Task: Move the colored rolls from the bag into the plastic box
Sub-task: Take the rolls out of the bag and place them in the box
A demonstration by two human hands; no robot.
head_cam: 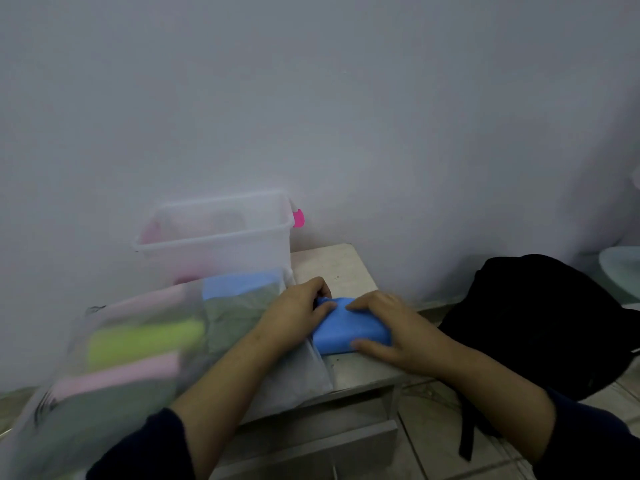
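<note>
A blue roll [349, 329] lies on the small white cabinet top [332, 263], just outside the mouth of a translucent bag. My left hand [294, 308] grips its far left end, thumb on top. My right hand [384, 327] holds it from the right, fingers over the top and thumb along the near side. The translucent bag [114, 344] lies to the left and holds yellow-green, pink, blue and dark green rolls. The clear plastic box [214, 233] stands behind against the wall, with something pink inside; a pink latch [298, 218] sits on its right end.
A black backpack [540, 320] rests on the floor to the right of the cabinet. The cabinet's drawer fronts [311, 438] are below my arms. A pale round basin edge [623, 271] shows at the far right. The wall is close behind.
</note>
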